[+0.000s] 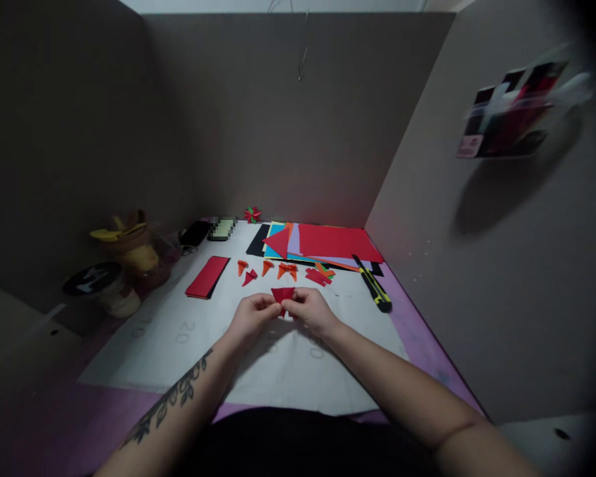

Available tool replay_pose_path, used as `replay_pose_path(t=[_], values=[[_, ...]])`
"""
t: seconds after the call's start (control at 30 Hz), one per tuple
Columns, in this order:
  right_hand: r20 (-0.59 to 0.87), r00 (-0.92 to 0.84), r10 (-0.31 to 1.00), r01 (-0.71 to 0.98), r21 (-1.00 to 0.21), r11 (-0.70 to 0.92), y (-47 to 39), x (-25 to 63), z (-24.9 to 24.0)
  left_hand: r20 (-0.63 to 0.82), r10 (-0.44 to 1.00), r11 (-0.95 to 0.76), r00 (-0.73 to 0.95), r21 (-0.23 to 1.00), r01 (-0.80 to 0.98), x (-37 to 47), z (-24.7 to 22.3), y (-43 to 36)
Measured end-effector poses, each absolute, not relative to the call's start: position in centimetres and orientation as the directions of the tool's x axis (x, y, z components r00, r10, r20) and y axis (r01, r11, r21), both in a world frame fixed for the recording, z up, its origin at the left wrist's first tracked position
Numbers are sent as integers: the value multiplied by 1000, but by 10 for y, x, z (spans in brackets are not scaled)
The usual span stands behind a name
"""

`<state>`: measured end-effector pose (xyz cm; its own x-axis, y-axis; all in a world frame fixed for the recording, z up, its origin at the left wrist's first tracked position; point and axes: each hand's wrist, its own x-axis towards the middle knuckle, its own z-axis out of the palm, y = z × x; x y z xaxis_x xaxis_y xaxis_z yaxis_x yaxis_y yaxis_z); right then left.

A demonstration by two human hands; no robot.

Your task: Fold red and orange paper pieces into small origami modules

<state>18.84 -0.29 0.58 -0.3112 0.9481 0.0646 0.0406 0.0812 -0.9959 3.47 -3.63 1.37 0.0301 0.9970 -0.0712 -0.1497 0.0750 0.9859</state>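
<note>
Between my two hands is a small red folded paper piece (283,295), wide at the top and narrowing downward. My left hand (258,313) pinches its left side, and my right hand (310,309) pinches its right side, with both thumbs nearly meeting in front. Just beyond lie several small orange folded paper pieces (287,270) and a red folded one (249,277). Red paper strips (318,277) rest a little behind my right hand. A stack of red paper rectangles (208,277) sits to the left.
Coloured paper sheets (338,244) are piled at the back, a loose red triangle (278,243) on top. A yellow-black utility knife (377,286) lies at right. A red-green paper star (251,214), a phone (195,233) and a lidded tub (104,289) stand around the white sheet (179,361).
</note>
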Motion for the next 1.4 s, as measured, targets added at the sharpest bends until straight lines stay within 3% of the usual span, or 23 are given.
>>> replay_pose_path(t=[0.67, 0.83, 1.0, 1.2, 1.4], values=[[100, -302, 948, 91, -987, 133, -3, 184, 5, -36, 999, 36, 2, 997, -72, 35, 20, -38], [78, -320, 944, 95, -989, 114, -7, 182, 10, 14, 996, -19, -83, 998, -56, 30, 17, -33], [32, -315, 948, 12, -999, 38, -3, 183, 8, 7, 964, -60, -265, 979, -195, 23, 16, -26], [-2, -197, 980, -136, -990, -29, 7, 182, -2, -58, 994, 57, 92, 998, 18, 38, 12, -36], [61, -198, 978, -72, -996, 48, 4, 176, -11, 17, 999, -22, 38, 990, 138, 45, 3, -38]])
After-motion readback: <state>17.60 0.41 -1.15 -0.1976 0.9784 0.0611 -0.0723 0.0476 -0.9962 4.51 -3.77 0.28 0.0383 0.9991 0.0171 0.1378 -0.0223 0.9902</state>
